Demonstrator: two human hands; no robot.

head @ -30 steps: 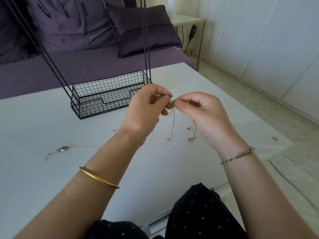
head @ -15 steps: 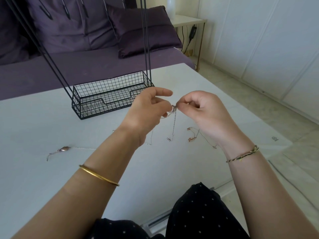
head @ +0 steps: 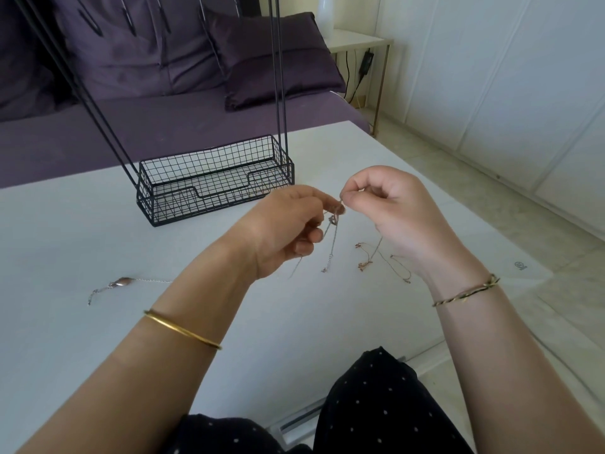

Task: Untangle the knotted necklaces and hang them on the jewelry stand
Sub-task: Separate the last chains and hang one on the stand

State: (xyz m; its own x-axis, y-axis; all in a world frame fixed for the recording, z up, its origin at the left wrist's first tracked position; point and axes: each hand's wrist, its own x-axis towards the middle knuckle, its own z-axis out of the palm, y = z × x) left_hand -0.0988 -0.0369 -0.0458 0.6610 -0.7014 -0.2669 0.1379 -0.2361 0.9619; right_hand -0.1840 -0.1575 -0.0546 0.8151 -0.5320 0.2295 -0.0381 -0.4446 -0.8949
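Observation:
A knot of thin necklace chains [head: 333, 221] hangs between my two hands above the white table [head: 82, 244]. My left hand [head: 284, 224] pinches the knot from the left. From the right, my right hand [head: 389, 208] pinches a strand just above it, thumb and forefinger closed. A silver chain end [head: 329, 257] dangles down to the table. A rose-gold chain [head: 376, 257] trails on the table under my right hand. Behind my hands stands the black wire jewelry stand [head: 212, 181], a basket base with tall rods rising out of view.
Another silver chain with an oval pendant [head: 122, 282] lies on the table at the left. A purple sofa with cushions [head: 268, 60] stands behind the table. The table's right edge drops to a tiled floor [head: 523, 231]. My dotted dark clothing [head: 376, 404] is at the bottom.
My right hand has risen a little and moved right, stretching a strand up from the knot. The left hand's forefinger has curled back onto the knot. The rose-gold chain trails further on the table.

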